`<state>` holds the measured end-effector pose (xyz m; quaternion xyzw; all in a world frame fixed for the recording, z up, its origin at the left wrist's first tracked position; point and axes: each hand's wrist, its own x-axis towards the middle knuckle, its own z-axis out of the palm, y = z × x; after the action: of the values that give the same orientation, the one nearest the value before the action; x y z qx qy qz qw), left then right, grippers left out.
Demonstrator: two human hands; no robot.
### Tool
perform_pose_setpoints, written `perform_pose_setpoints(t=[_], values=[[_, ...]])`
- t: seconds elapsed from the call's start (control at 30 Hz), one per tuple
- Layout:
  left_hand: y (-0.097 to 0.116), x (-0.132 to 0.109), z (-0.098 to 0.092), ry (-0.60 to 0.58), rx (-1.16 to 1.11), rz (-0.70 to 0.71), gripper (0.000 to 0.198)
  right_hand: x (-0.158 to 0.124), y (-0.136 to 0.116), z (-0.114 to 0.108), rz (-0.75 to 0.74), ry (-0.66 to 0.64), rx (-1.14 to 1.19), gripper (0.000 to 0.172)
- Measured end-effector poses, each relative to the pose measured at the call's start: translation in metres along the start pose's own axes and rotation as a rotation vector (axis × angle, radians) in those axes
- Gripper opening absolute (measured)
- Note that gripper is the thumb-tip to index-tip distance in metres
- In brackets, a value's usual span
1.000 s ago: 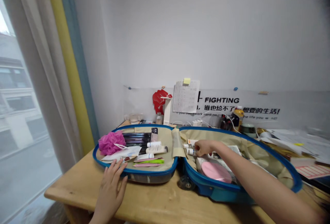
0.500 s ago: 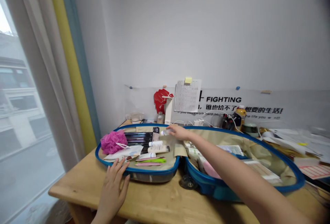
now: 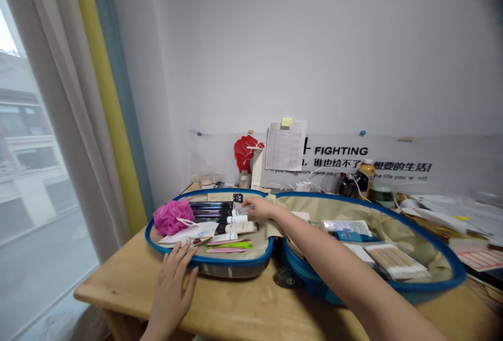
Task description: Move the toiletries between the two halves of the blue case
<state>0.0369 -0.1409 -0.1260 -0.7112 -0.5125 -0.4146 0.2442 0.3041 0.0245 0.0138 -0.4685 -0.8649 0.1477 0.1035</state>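
A blue-rimmed suitcase (image 3: 251, 264) lies spread apart on the wooden desk. My right hand (image 3: 257, 208) reaches into its left half, fingers closed around a small clear bottle (image 3: 242, 210). Just below that bottle are a white tube (image 3: 237, 219) and a beige tube (image 3: 241, 227). My left hand (image 3: 175, 278) is open, fingertips at the near rim of the left half. Close to those fingertips lies a white packet (image 3: 184, 235), with a pink bath puff (image 3: 173, 215) behind it. Pink and green strips (image 3: 231, 245) lie near the front.
In the right half are a pack of cotton swabs (image 3: 395, 261) and a blue-and-white tube (image 3: 349, 228). Behind the suitcase stand a yellow bottle (image 3: 366, 176) and a white desk lamp (image 3: 257, 168). Papers (image 3: 456, 220) cover the desk's right side. A curtain (image 3: 74, 95) hangs left.
My right hand has moved left and down with the small bottle, bringing it beside the white tube. More of the right half's contents now shows. My left hand stays in place.
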Motion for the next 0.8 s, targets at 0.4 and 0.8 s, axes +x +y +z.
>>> perform_pose_setpoints(t=[0.4, 0.8], values=[[0.000, 0.000, 0.001, 0.011, 0.004, 0.018, 0.046, -0.068, 0.104, -0.080, 0.299, 0.099, 0.062, 0.033], [-0.002, 0.000, 0.000, 0.014, 0.016, 0.021, 0.048, -0.086, 0.139, -0.029, 0.483, -0.100, -0.115, 0.034]])
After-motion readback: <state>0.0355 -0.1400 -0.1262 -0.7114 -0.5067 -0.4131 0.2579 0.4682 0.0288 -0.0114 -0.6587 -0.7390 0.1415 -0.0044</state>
